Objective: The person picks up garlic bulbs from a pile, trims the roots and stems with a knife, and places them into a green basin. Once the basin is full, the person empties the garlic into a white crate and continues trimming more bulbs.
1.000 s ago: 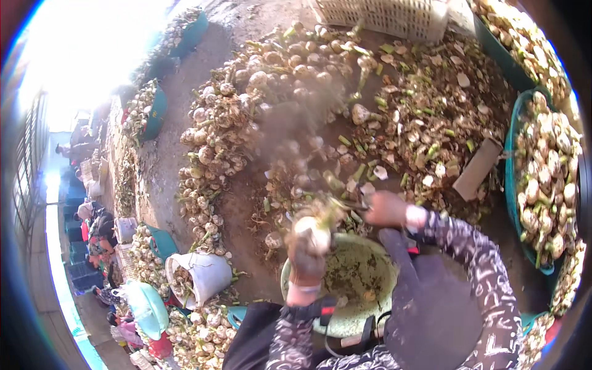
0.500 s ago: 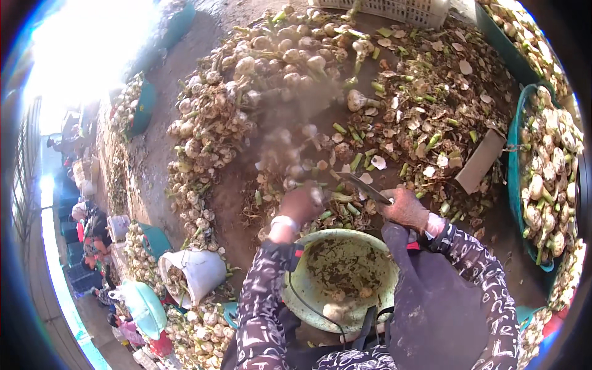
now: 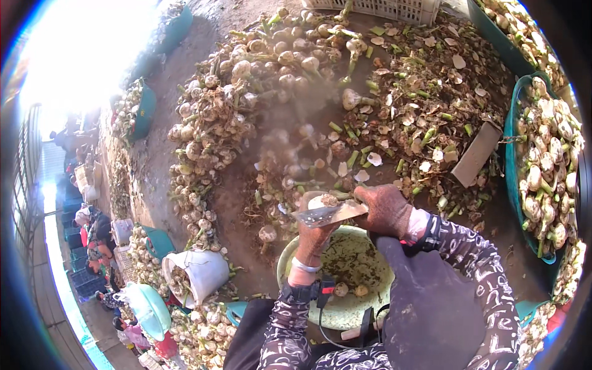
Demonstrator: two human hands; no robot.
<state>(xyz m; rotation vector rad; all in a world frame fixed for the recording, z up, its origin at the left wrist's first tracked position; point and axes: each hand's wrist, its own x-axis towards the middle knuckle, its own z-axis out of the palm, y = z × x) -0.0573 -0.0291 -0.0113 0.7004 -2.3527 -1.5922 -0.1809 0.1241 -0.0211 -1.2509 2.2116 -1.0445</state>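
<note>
My left hand (image 3: 314, 242) is closed around a whitish garlic bulb (image 3: 320, 201) above the far rim of a pale green basin (image 3: 283, 262). A broad-bladed knife (image 3: 330, 214) is gripped in my right hand (image 3: 388, 209). Its blade lies across the front of the bulb and hides part of the left fingers. Dirt and a couple of garlic bulbs (image 3: 351, 290) lie inside the basin. One loose bulb (image 3: 267, 234) rests on the ground left of my left hand.
A large heap of untrimmed garlic (image 3: 213, 123) spreads ahead and left. Cut stems and peelings (image 3: 425, 111) cover the ground to the right, with a flat block (image 3: 476, 154) on them. A teal tub of garlic (image 3: 513, 166) stands far right; a white bucket (image 3: 206, 274) lies tipped at left.
My left hand has come up and to the right with a garlic bulb, meeting the knife. The blade has swung to the left across the bulb. My right hand has shifted slightly left.
</note>
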